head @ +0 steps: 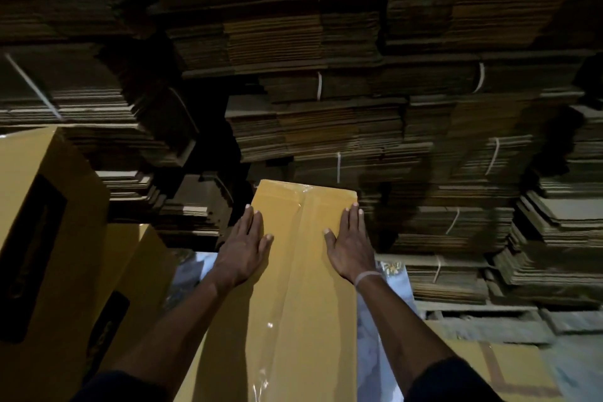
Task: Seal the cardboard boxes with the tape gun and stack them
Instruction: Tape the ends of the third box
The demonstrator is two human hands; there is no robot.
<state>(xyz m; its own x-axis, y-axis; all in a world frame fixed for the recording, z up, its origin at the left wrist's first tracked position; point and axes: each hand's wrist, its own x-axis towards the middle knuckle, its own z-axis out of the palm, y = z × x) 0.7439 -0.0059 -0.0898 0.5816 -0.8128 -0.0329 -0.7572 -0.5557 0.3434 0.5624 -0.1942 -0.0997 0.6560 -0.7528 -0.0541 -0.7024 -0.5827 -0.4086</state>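
Observation:
A long yellow-brown cardboard box (293,287) lies in front of me, its centre seam covered by a strip of clear tape that wrinkles at the far end. My left hand (243,246) rests flat on the box's left side with fingers spread. My right hand (350,243) lies flat on the right side, a white band at its wrist. Neither hand grips anything. No tape gun is in view.
Two yellow boxes with black printing (42,238) stand stacked at my left, touching the taped box's left side. Another taped box (496,365) lies low at the right. Strapped bundles of flat cardboard (359,127) fill the whole background. A wooden pallet (483,320) sits right.

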